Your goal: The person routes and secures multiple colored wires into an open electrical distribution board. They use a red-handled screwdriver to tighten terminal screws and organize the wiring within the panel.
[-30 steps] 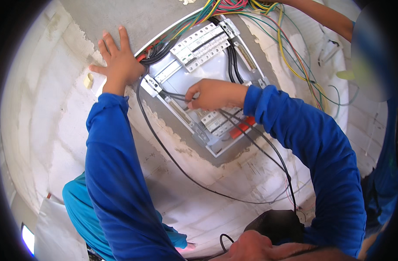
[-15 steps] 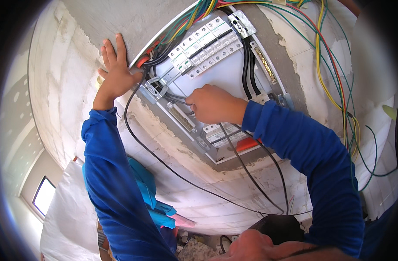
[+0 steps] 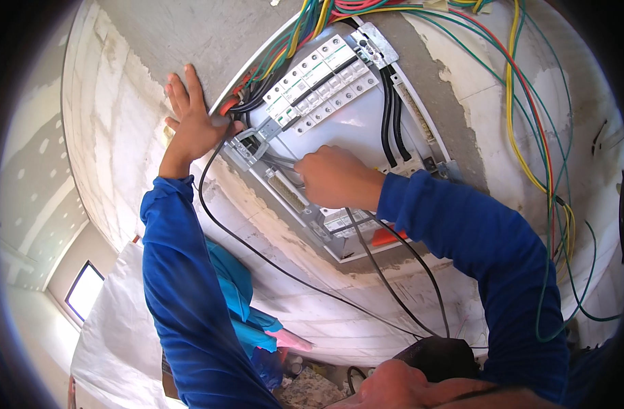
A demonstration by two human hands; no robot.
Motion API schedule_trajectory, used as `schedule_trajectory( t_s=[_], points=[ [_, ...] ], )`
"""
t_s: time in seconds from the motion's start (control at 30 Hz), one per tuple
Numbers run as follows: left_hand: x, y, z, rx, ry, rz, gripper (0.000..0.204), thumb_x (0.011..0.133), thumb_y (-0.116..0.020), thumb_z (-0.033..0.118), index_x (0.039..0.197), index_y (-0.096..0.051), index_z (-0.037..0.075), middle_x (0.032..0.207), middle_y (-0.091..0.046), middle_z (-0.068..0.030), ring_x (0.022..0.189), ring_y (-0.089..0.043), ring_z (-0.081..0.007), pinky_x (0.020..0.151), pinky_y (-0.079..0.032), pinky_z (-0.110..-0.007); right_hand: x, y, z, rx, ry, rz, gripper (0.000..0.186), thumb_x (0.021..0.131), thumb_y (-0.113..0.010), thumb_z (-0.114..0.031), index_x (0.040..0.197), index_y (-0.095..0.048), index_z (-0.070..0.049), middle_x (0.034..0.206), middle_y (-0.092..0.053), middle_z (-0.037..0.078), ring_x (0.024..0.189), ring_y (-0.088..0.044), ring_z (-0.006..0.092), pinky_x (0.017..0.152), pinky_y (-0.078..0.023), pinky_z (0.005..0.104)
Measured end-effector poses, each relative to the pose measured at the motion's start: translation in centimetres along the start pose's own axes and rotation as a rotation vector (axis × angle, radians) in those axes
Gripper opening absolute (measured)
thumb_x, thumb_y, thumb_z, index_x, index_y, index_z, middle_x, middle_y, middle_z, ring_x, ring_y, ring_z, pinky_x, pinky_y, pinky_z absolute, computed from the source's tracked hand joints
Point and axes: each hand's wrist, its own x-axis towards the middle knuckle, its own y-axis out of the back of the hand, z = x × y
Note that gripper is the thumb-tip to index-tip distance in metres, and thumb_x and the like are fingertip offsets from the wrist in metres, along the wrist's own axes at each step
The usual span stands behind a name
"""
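Note:
My left hand (image 3: pixel 192 136) lies with spread fingers against the wall at the left edge of an open electrical panel box (image 3: pixel 325 140). Its thumb is beside a black cable (image 3: pixel 257 258) that runs down from the box's edge. Inside the box, my right hand (image 3: pixel 340 178) is closed, its fingertips at the grey cables (image 3: pixel 279 161) coming in from the left side. My palm hides the exact grip. Below this hand a grey cable (image 3: pixel 375 262) and a black cable (image 3: pixel 431 262) hang out of the box. A row of white circuit breakers (image 3: pixel 319 85) sits above it.
Thick black cables (image 3: pixel 387 116) run down the box's right side near a brass terminal bar (image 3: pixel 414 109). Loose green, yellow and red wires (image 3: pixel 547 163) hang at the right. More breakers (image 3: pixel 346 223) sit low in the box. Blue cloth (image 3: pixel 233 286) hangs by my left forearm.
The whole view has shifted slightly, so the panel and arms appear a little lower and farther right. Both hands keep nearly the same positions on the wall and in the box.

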Motion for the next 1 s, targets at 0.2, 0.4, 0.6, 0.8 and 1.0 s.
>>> schedule_trajectory(
  t_s=[0.2, 0.4, 0.6, 0.8, 1.0],
  points=[
    [0.2, 1.2, -0.4, -0.037, -0.012, -0.087, 0.143, 0.069, -0.085, 0.016, 0.176, 0.009, 0.02, 0.179, 0.017, -0.0326, 0.165, 0.018, -0.0536, 0.119, -0.004, -0.084, -0.4, -0.1, -0.1, 0.032, -0.034, 0.037, 0.016, 0.081, -0.069, -0.01, 0.085, -0.079, 0.002, 0.086, -0.076, 0.028, 0.085, -0.077, 0.0459, 0.08, -0.063, 0.0524],
    [-0.1, 0.9, 0.1, -0.04, -0.009, -0.061, 0.148, 0.069, -0.092, 0.018, 0.176, 0.01, 0.02, 0.18, 0.016, -0.0295, 0.166, 0.018, -0.0494, 0.12, -0.004, -0.081, -1.1, 0.7, 0.1, 0.001, 0.01, 0.025, 0.013, 0.085, -0.07, -0.01, 0.089, -0.075, 0.001, 0.085, -0.075, 0.026, 0.084, -0.076, 0.0445, 0.077, -0.061, 0.0527],
    [0.0, 0.8, -0.1, -0.016, -0.055, -0.042, 0.15, 0.071, -0.095, 0.021, 0.176, 0.011, 0.018, 0.18, 0.015, -0.0304, 0.166, 0.015, -0.0502, 0.122, -0.007, -0.078, -1.3, 1.2, -0.1, 0.011, 0.029, 0.022, 0.016, 0.083, -0.073, -0.008, 0.094, -0.071, 0.003, 0.085, -0.075, 0.026, 0.083, -0.076, 0.0443, 0.078, -0.061, 0.052],
    [0.1, 1.0, -0.2, 0.042, -0.07, -0.027, 0.148, 0.071, -0.097, 0.021, 0.176, 0.008, 0.013, 0.178, 0.009, -0.037, 0.167, 0.008, -0.0521, 0.13, -0.011, -0.065, -1.0, 0.9, -0.7, 0.038, -0.011, 0.024, 0.03, 0.081, -0.075, -0.008, 0.107, -0.066, 0.005, 0.083, -0.076, 0.026, 0.082, -0.077, 0.0451, 0.077, -0.061, 0.0525],
    [0.2, 0.8, -0.6, 0.059, -0.115, 0.015, 0.145, 0.071, -0.097, 0.021, 0.176, 0.002, 0.01, 0.177, 0.004, -0.0379, 0.166, 0.001, -0.0542, 0.13, -0.015, -0.061, -1.2, 1.4, -0.4, 0.019, -0.011, 0.035, 0.03, 0.083, -0.071, -0.004, 0.111, -0.064, 0.006, 0.083, -0.076, 0.027, 0.08, -0.078, 0.0458, 0.075, -0.062, 0.0537]
  ],
)
